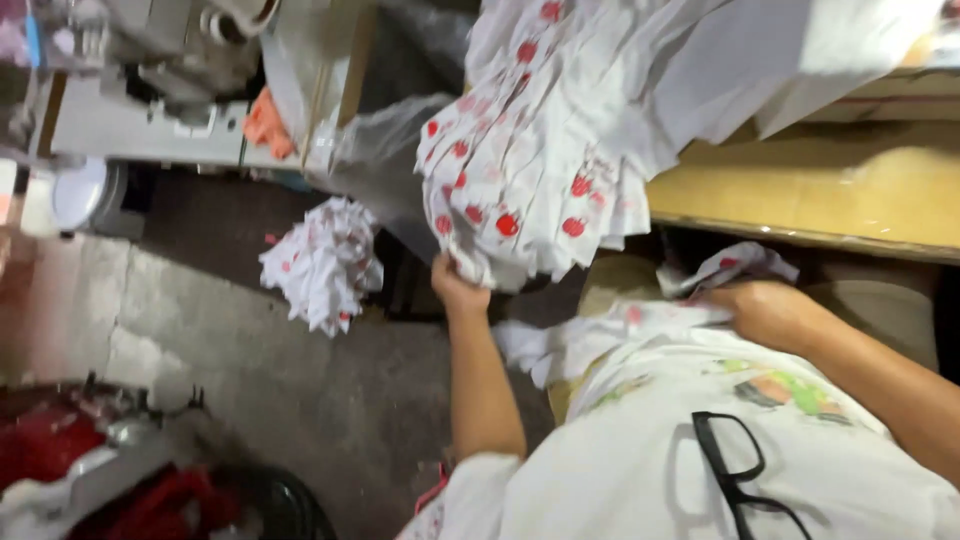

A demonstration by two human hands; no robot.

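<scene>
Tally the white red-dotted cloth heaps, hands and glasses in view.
Dotted cloth heaps: 3 (hanging stack, floor pile, lap pieces)
Hands: 2 (left hand, right hand)
Glasses: 1
Total: 6

Yellow wooden table (820, 190) bears white red-spotted cloth stack (540, 150); grey floor (300, 390) holds 1 crumpled cloth heap (322, 262).
</scene>
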